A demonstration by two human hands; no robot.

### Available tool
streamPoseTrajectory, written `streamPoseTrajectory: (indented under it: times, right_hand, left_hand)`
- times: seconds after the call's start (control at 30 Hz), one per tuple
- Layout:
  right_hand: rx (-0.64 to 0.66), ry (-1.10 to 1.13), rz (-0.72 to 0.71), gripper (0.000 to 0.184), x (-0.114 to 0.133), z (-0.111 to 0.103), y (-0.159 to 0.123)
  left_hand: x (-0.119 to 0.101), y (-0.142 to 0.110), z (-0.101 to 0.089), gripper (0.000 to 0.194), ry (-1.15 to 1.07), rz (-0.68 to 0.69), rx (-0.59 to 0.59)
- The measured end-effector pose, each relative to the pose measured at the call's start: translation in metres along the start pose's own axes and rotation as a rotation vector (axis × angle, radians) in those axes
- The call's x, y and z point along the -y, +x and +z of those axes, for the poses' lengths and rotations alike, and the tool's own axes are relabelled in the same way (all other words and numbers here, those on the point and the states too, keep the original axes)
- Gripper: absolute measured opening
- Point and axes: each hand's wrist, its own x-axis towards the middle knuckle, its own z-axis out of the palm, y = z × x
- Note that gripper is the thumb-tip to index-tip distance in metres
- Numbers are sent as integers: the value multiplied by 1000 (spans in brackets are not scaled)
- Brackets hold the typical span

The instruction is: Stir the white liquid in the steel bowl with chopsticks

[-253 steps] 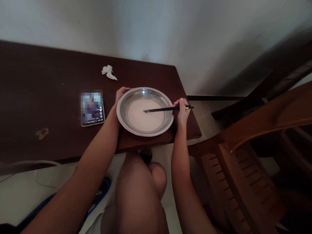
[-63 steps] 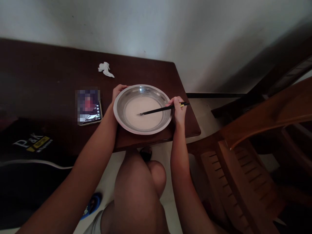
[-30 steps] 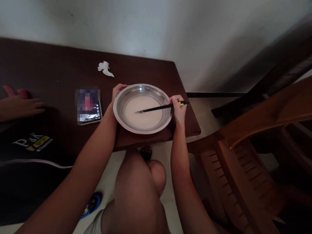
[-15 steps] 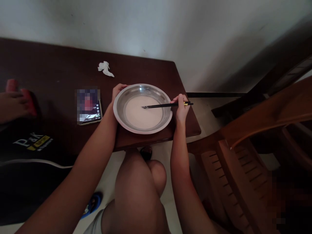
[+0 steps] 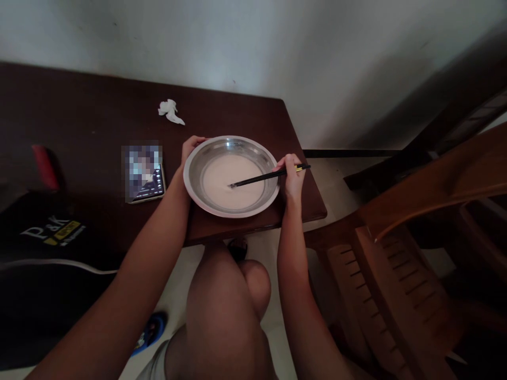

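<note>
One round bowl (image 5: 193,182), apparently steel.

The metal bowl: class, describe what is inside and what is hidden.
Inside the metal bowl is a pale, cloudy liquid. The black chopsticks in the right hand reach down to it. The liquid hides the bowl's bottom and anything beneath its surface.

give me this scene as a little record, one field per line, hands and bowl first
left hand: on the bowl's rim
right hand: holding black chopsticks
bowl: metal, wide, on the table
contents: pale liquid, chopstick tips in it
phone: screen lit, left of the bowl
tissue: white, crumpled, beyond the phone
chair: wooden, right of the table
</note>
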Motion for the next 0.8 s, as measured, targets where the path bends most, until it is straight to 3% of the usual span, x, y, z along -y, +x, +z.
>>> streamPoseTrajectory:
  times: [0.1,0.23,0.43,0.6,0.8]
  right_hand:
    - [46,-10,-3,54,1,0,-1]
    - [-90,13,-48,55,-1,0,1]
    - [80,28,-15,52,3,1,-2]
    - [-81,13,-46,59,4,1,0]
    - [51,7,-9,55,3,1,-1]
  left_hand:
    - [0,0,-1,25,7,-10,6]
    - [1,0,-1,19,16,-15,17]
    - [-1,-2,2,18,-10,-13,-28]
    - [-2,-1,2,28,-30,-32,-12]
    - [0,4,-2,23,14,-9,-7]
